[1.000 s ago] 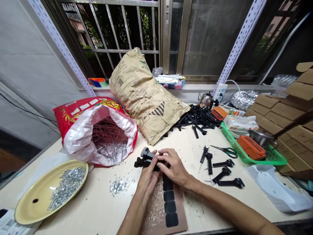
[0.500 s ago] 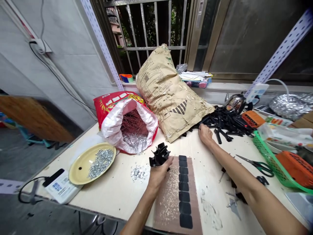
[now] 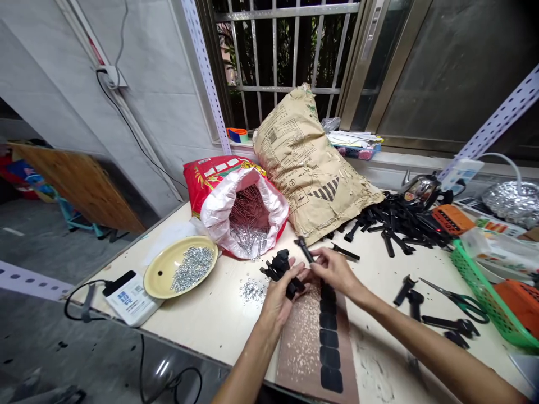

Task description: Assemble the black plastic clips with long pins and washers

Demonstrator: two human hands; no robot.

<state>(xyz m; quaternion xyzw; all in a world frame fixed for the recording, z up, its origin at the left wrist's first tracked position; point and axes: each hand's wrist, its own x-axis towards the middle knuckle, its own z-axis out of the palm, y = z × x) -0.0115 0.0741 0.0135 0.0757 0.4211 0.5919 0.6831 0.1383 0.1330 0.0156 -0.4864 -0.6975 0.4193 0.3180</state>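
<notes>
My left hand (image 3: pixel 283 296) is closed round a bundle of black plastic parts (image 3: pixel 278 266), held above the brown board. Right beside it, my right hand (image 3: pixel 337 270) pinches a single black plastic part (image 3: pixel 304 249), long with a wider head, tilted upward. The brown board (image 3: pixel 297 359) carries a column of black rounded squares (image 3: pixel 329 338) and many pale flecks. A small heap of silvery bits (image 3: pixel 252 290) lies left of my left hand. At the back right is a big pile of similar black parts (image 3: pixel 393 216).
A yellow dish (image 3: pixel 158 278) of silvery pieces stands left, near a white power bank (image 3: pixel 132 303). Behind are a red bag (image 3: pixel 210 179) of long thin rods and a large paper sack (image 3: pixel 303 168). Scissors (image 3: pixel 461 303), loose black parts (image 3: pixel 450 324) and a green basket (image 3: pixel 484 303) lie right.
My right hand has come from the black pile towards my left hand, now with one black part in it. My left hand still holds its bundle. The camera view has shifted left.
</notes>
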